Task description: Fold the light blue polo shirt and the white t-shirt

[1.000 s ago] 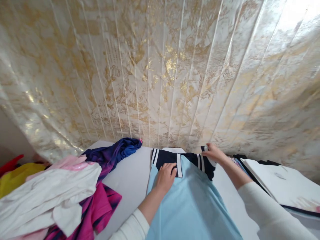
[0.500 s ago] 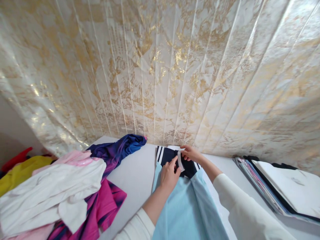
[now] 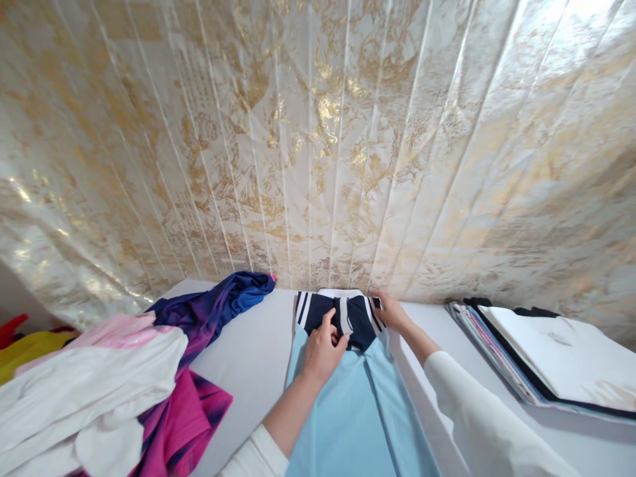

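A light blue shirt point(image 3: 348, 411) lies flat on the white surface in front of me, with its navy collar point(image 3: 318, 311) at the far end. White stripes run along both sides of the collar, and a pale strip shows at its middle. My left hand point(image 3: 322, 348) rests on the collar's left part, index finger stretched out and thumb apart, its other fingers curled. At the collar's right corner, my right hand point(image 3: 393, 311) has its fingers closed on the striped edge; the fingertips are partly hidden.
Loose clothes are heaped at left: a white garment point(image 3: 94, 391), a pink and purple one point(image 3: 191, 414) and a yellow one point(image 3: 24, 354). A stack of folded clothes point(image 3: 561, 358) lies at right. A gold-patterned curtain point(image 3: 318, 146) hangs behind the white surface point(image 3: 248, 364).
My right hand has moved from the pale strip at the collar's middle to its right corner. The left hand stays on the collar. The view has shifted slightly right.
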{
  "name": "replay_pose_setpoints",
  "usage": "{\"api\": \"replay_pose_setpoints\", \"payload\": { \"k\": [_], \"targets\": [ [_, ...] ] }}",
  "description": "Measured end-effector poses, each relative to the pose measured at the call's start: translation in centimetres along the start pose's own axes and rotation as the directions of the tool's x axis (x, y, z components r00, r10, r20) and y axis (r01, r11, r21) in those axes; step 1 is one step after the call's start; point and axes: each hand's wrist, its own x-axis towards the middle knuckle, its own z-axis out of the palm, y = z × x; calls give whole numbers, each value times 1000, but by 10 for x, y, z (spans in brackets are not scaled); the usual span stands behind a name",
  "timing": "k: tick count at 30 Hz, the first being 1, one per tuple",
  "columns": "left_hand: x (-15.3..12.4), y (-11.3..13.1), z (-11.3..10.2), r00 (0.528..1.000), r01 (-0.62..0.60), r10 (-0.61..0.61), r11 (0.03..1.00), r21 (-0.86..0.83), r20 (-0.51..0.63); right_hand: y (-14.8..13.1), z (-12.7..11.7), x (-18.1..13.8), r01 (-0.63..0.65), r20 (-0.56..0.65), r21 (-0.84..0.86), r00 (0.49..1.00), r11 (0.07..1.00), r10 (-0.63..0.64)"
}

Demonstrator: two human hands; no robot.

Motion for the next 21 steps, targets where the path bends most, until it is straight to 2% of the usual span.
{"api": "replay_pose_setpoints", "payload": {
  "k": [4,10,12,15,18,21],
  "targets": [
    [0,1,-1,999,-25,25,1000,-12,20,-1,-4,9,-37,-63,-92,998,995,31],
    [-4,3,0,994,-81,84,996,-42,72,-10,-17,16,-12,-181,-139,983,990,-14],
    [-5,4,-1,990,-113,113,994,-3,86,-10,-15,17,-13,-186,-134,983,991,-12],
    [-3,3,-3,978,-184,163,968,170,130,-12,-8,15,-32,-190,-108,982,994,11],
    [1,-1,-4,971,-219,177,929,299,163,-21,0,-6,-3,-223,-68,975,998,-12],
    [5,-5,-2,976,-199,152,917,346,158,-34,13,-57,114,-226,-41,967,993,-120]
  ]
}}
